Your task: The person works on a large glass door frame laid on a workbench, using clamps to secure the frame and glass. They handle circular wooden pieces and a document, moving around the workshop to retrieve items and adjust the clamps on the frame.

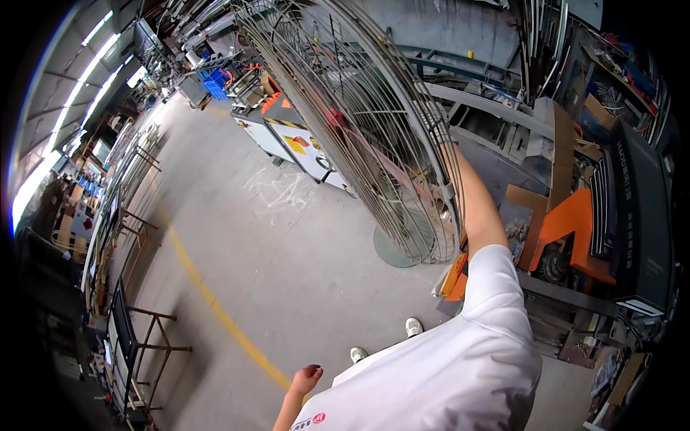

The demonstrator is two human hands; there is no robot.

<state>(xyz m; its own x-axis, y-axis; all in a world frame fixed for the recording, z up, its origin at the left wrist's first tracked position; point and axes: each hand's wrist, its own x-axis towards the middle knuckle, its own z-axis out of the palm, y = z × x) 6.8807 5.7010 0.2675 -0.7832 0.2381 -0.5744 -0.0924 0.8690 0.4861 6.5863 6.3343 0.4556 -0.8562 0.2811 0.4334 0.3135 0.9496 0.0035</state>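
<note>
A large industrial fan [374, 144] with a round wire guard stands right in front of me, tilted across the view. Its round grey base [394, 248] rests on the floor. My right arm reaches up behind the guard's right rim, and my right hand [440, 133] is at that rim. The wires and the rim hide most of its fingers, so its grip does not show. Low in the view, my left hand [307, 377] hangs in front of my body, apart from everything. Its fingers are curled in, with nothing seen in them.
A white-and-grey machine cabinet [298, 147] stands beyond the fan. A blue crate [214, 84] is farther back. Metal racks [154, 330] line the left, beside a yellow floor line [205, 291]. Close on my right are an orange machine part [564, 233] and a dark box [643, 215].
</note>
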